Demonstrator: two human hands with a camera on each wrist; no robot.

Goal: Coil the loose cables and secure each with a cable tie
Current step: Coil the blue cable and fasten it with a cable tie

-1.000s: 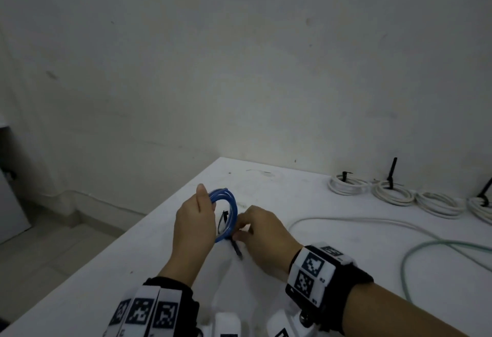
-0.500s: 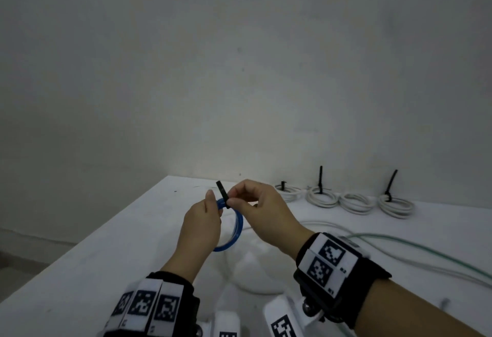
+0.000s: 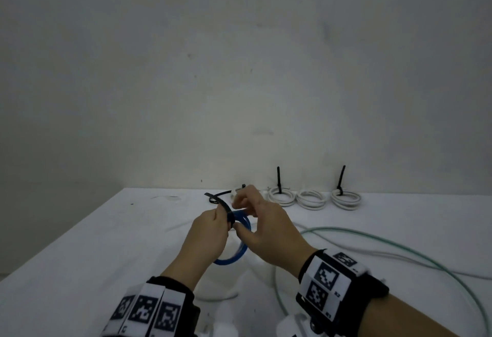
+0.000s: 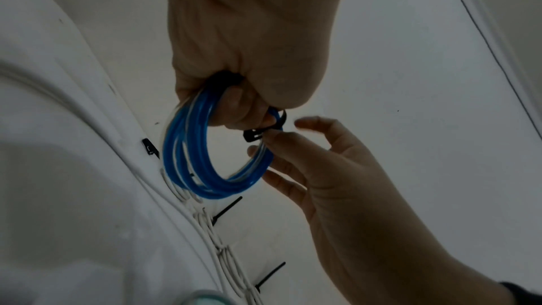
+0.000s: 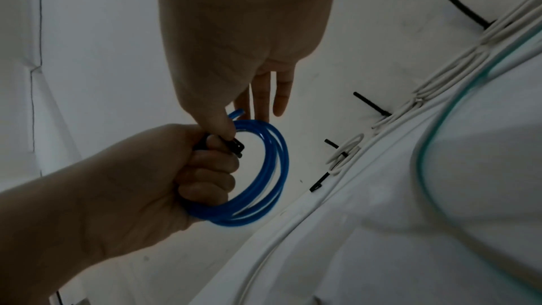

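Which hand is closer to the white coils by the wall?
Right. The right hand is nearer the white coils; the left hand, gripping the blue coil, is farther.

A bare, dimly lit workroom set up for cable sorting, not a furnished home or shop. A plain white desk stands against an unpainted, scuffed grey-white wall. Beyond the hands, along the desk's far edge, lies a row of white cable coils bound with black ties. To the right of the hands, a loose green cable trails across the desk.
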